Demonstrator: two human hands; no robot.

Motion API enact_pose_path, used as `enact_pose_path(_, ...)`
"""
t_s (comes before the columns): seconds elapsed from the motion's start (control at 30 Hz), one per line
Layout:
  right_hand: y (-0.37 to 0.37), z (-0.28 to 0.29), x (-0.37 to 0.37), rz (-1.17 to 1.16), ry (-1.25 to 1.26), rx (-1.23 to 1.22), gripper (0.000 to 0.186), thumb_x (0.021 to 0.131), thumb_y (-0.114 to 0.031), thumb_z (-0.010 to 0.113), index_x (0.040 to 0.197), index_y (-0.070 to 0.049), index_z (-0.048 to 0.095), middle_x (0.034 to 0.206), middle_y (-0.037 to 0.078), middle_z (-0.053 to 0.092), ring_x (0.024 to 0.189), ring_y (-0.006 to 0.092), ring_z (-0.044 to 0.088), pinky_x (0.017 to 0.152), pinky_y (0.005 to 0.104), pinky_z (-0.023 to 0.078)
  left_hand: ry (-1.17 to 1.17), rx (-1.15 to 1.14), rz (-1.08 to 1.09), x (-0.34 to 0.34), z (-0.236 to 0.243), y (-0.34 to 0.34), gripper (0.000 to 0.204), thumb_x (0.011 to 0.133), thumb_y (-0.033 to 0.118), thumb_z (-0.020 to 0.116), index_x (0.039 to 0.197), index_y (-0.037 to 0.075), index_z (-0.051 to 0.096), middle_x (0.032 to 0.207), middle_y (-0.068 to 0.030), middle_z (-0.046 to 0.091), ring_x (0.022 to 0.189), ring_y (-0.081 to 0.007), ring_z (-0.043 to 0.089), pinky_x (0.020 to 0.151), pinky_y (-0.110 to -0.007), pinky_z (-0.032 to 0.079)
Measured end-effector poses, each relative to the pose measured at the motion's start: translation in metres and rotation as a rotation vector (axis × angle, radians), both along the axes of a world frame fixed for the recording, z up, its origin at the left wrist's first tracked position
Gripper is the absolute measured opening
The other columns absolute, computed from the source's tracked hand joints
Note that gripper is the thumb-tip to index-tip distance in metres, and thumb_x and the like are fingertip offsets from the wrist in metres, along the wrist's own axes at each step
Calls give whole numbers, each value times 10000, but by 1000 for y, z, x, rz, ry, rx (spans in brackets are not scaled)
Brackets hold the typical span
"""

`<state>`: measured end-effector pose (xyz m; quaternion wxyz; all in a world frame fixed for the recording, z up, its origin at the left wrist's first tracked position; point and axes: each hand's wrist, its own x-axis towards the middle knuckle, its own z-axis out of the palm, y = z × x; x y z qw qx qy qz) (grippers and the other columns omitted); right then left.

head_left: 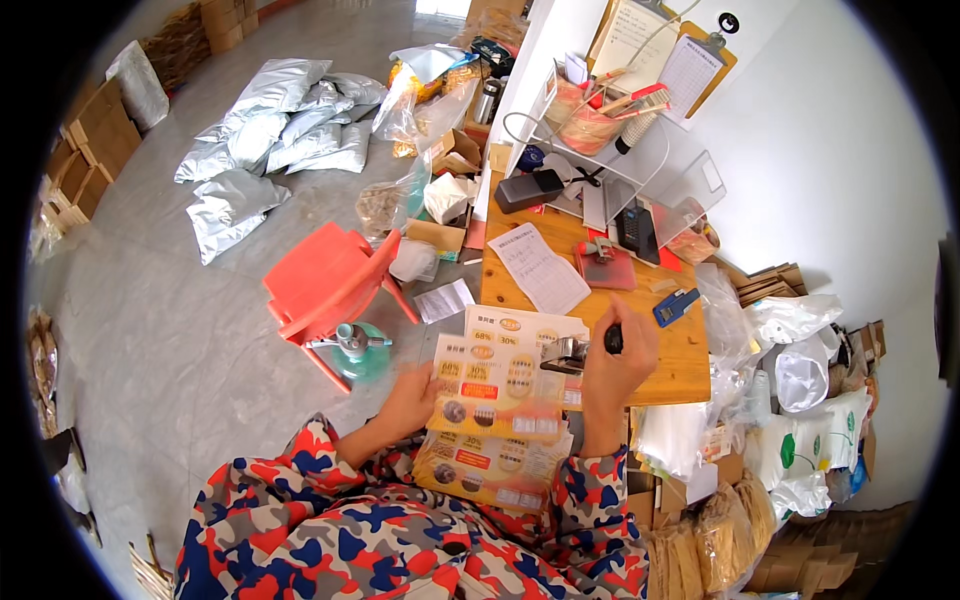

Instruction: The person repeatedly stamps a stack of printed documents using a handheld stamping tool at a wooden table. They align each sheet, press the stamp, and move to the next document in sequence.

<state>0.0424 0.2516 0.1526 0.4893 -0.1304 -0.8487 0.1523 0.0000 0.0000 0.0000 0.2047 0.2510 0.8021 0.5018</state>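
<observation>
My left hand [405, 397] pinches left edge of printed packet [500, 400], beside wooden table [685, 365], overlapping similar packets [480, 472]. My right hand [622, 350] clamped round black-knobbed metal tool [562, 356] near packet's upper right corner; contact unclear.

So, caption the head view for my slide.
Left hand at printed packets, right hand gripping a metal tool, beside a wooden table.

Packages [500, 388]: white over yellow-orange, red patches. Sleeves [595, 490]: red/navy/grey/white camo. Chair [322, 270]: coral red. Tabletop [680, 365]: orange-brown. Pouches [255, 135]: silver.
</observation>
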Motion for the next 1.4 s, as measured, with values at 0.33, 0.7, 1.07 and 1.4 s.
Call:
enact_pose_path(0.33,-9,-35,-51,139,-57,136,210,788,6,687,989,-56,687,731,99,554,700,293,541,653,403,431,-127,-309,-182,72,10,-33,236,956,226,551,975,0,489,781,-239,631,763,-424,639,674,-482,496)
enact_pose_path(0.7,-18,-74,-53,147,-76,85,266,793,61,666,1041,-31,687,738,118,535,685,312,548,602,408,443,108,-97,85,-32,34,29,360,860,340,732,752,6,647,601,-89,643,516,-181,617,483,-317,453)
enact_pose_path(1.07,-13,8,-9,30,38,60,267,784,60,679,1018,-64,709,745,109,593,695,302,567,641,400,424,-143,116,176,-46,9,49,322,848,230,740,704,-47,662,541,-120,622,440,-159,600,429,-342,432)
enact_pose_path(1.4,-6,1,17,-23,25,6,227,804,54,672,1001,-54,705,751,105,602,699,297,570,642,403,441,184,20,189,-48,17,33,303,855,229,734,768,-59,697,526,-167,558,420,-144,501,428,-338,379)
